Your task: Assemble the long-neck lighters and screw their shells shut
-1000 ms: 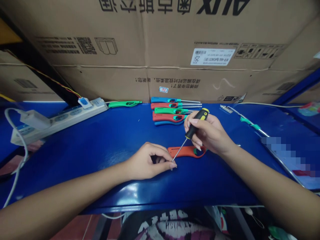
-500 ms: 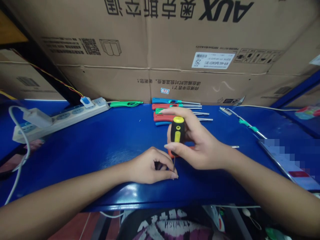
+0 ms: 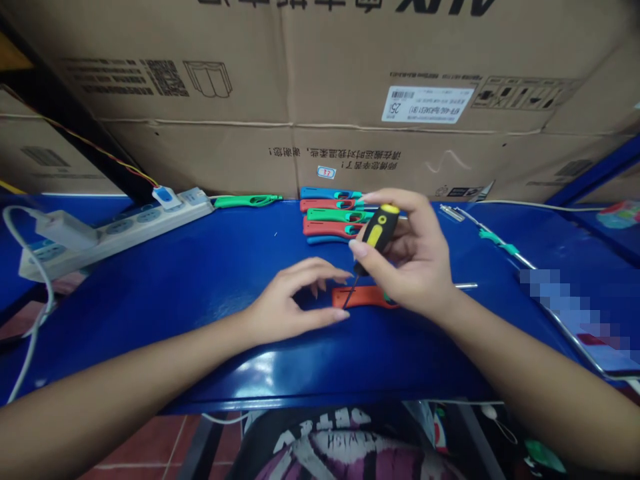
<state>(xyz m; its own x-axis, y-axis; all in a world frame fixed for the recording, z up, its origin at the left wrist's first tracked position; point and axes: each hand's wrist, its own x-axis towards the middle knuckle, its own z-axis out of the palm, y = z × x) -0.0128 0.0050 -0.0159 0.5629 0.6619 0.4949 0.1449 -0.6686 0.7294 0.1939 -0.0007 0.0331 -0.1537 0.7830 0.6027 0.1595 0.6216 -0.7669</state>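
My right hand [image 3: 413,250] grips a short black-and-yellow screwdriver [image 3: 379,237], which is tilted with its thin shaft pointing down and to the left. The tip ends beside my left thumb, over the near edge of an orange long-nosed lighter [image 3: 364,297] on the table; I cannot tell whether it touches. My left hand [image 3: 297,297] is open at the lighter's left end, thumb and fingers apart. Part of the orange lighter is hidden behind my right hand, with its metal nozzle showing beyond on the right.
Behind my hands lie several more lighters [image 3: 327,228] in blue, red and green. A green lighter part [image 3: 249,201] lies beside the white power strip [image 3: 100,235]. On the right are a metal rod with green wrapping [image 3: 500,241] and a pixelated device. A cardboard box [image 3: 345,60] stands behind the table.
My left fingers have spread from a pinch at the screwdriver tip. The screwdriver has gone from upright to tilted, its handle moving right, and more of the orange lighter shows.
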